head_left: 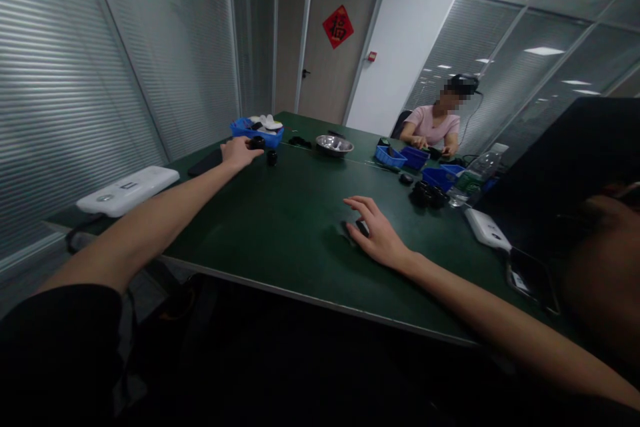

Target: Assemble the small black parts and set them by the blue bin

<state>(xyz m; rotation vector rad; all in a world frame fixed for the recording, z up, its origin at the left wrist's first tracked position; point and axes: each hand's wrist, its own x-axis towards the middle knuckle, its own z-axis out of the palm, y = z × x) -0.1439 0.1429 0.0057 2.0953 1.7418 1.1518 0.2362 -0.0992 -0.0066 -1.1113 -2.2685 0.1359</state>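
At the far left of the green table [280,213], my left hand [241,152] has its fingers closed on a small round black object [257,143], just in front of a blue basket [273,139]. A similar black object [272,158] stands on the table right beside that hand. Nearer the front, my right hand [377,233] hovers over or rests on the tabletop, its fingers spread and slightly bent. A small dark item [362,228] shows partly beneath it, between thumb and fingers; the hand does not grip it.
A metal bowl [335,145] stands mid-back. On the right are blue baskets [391,157], black parts [429,195], a water bottle [477,177], a white device [486,228] and a phone [532,279]. A white case [129,191] lies left. Another person [433,125] sits at the far side.
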